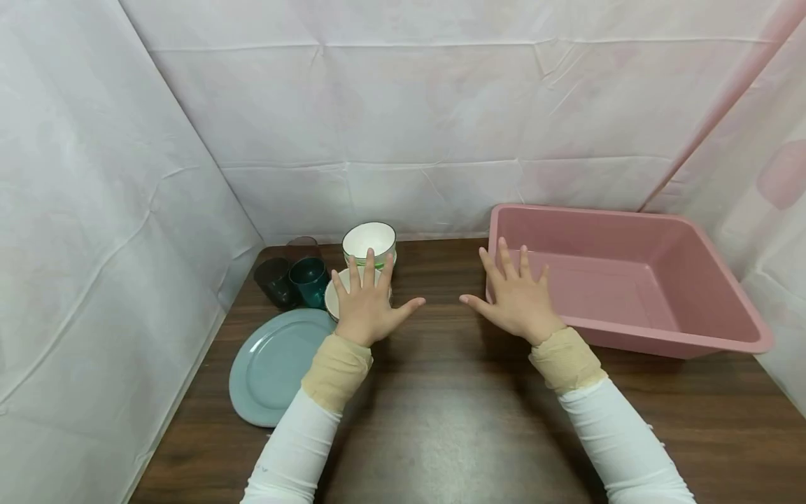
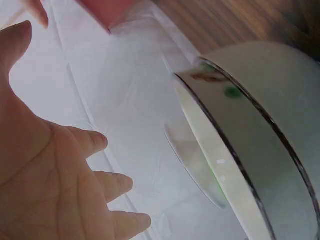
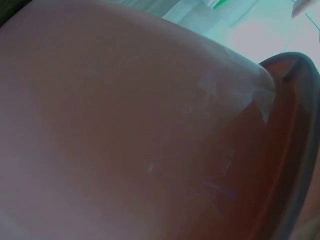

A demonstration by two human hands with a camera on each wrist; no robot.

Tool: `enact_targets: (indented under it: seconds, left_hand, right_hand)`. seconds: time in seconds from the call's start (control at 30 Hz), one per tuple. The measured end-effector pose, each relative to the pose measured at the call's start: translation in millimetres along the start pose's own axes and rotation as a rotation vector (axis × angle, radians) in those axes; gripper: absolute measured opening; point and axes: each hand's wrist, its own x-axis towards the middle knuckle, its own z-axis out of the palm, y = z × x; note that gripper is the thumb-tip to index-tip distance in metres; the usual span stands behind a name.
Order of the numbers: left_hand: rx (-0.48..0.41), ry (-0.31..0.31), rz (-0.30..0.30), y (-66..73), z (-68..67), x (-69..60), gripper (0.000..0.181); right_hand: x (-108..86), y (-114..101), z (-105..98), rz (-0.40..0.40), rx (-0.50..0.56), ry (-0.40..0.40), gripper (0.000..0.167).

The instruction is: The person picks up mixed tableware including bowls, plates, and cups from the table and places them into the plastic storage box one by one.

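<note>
My left hand (image 1: 366,308) is held with fingers spread, palm facing down and holding nothing. It hovers over a white bowl (image 1: 332,297) and partly hides it. Just behind stands another white bowl (image 1: 368,238), dark-rimmed with green on its side. In the left wrist view, the nearer bowl's outer wall (image 2: 280,90) fills the right side, apart from the fingers. My right hand (image 1: 519,297), also spread and holding nothing, is over the left edge of a pink basin (image 1: 655,341); whether it touches the rim cannot be told. The basin's wall (image 3: 110,125) fills most of the right wrist view.
Left of the bowls cluster a dark cup (image 1: 273,285), a teal cup (image 1: 308,280) and a clear brownish cup (image 1: 303,245). A grey-blue plate (image 1: 271,364) lies in front of them. White cloth (image 1: 428,105) walls the wooden table (image 1: 441,420) at the back and sides.
</note>
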Motion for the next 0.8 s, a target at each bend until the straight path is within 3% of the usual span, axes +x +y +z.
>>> enact_targets:
  seconds: [0.37, 0.6, 0.8]
  left_hand:
    - [-0.032, -0.032, -0.023, 9.5, -5.1, 6.5, 0.101]
    - [-0.182, -0.050, 0.004, 20.2, -11.4, 15.0, 0.101]
    - [-0.330, -0.050, 0.073, 35.9, -13.4, 21.8, 0.101]
  right_hand:
    - [-1.8, 10, -8, 0.013, 0.043, -0.011, 0.100]
    - [-6.7, 20, -22, 0.002, 0.104, 0.019, 0.097]
    - [-14.9, 36, -37, 0.014, 0.154, 0.076, 0.091]
